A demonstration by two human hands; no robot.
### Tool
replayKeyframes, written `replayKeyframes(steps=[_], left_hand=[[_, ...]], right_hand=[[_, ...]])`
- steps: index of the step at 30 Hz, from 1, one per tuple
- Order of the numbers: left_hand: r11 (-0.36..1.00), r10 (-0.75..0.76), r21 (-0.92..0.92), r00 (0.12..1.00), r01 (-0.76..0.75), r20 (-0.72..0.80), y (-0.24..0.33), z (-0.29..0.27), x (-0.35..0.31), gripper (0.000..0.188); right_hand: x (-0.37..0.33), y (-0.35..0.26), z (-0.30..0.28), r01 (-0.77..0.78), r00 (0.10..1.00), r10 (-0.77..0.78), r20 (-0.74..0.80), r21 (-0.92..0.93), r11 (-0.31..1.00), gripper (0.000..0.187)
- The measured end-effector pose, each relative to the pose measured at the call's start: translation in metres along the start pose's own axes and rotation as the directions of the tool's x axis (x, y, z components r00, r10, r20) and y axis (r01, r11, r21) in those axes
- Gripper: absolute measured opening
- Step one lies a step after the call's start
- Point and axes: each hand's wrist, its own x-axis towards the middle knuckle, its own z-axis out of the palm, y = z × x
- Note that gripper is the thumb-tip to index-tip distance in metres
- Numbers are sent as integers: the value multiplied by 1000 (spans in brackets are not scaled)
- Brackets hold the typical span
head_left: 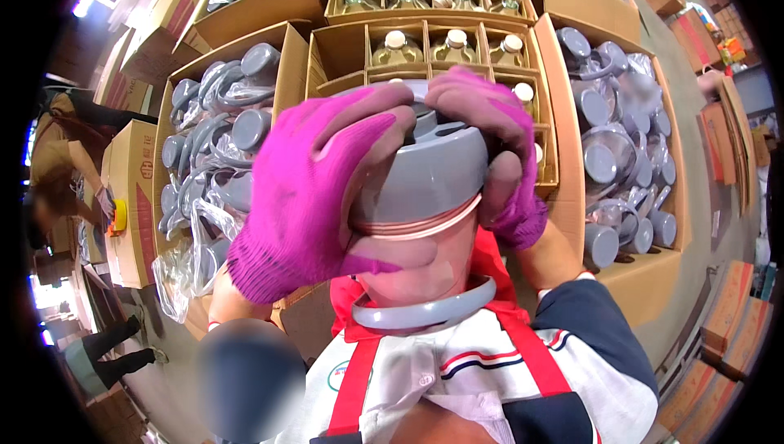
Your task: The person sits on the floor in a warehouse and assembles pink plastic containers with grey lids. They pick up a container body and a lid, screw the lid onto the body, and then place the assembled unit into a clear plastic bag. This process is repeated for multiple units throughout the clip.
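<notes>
In front of my chest is a jug-like vessel with a pinkish, see-through-looking body. Its wide grey plastic top has a slotted opening, and a grey ring lies below the body. My left hand, in a magenta glove with a darker palm, wraps the left side of the grey top. My right hand, gloved alike, curls over the top's right side. Fingers of both hands come close together at its far edge. Just beyond stands a divided carton with white-capped, glass-looking bottles.
Open cartons at left and right hold several grey handled plastic parts, some in clear bags. Another divided carton of bottles sits farther back. At far left, a co-worker's hand is by a yellow tape dispenser on a closed carton.
</notes>
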Motion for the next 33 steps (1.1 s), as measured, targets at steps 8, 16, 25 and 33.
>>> replayKeyframes(steps=[8, 16, 25, 33], left_hand=[[999, -35, -20, 998, 34, -59, -3, 6, -12, 84], [999, 37, -15, 958, -43, -286, -19, 14, -21, 76], [988, -90, -152, 856, 13, -509, -22, 54, -21, 23], [689, -310, -692, 774, -218, -552, -50, 51, -20, 50]], right_hand=[[2, -43, 26, -77, 994, 48, -103, -300, 951, 48], [10, -51, 15, -73, 994, 92, 64, -249, 966, 50], [4, -62, 13, -152, 963, 239, 125, -479, 865, 68], [8, -54, -34, -175, 956, 228, 185, -266, 948, 87]])
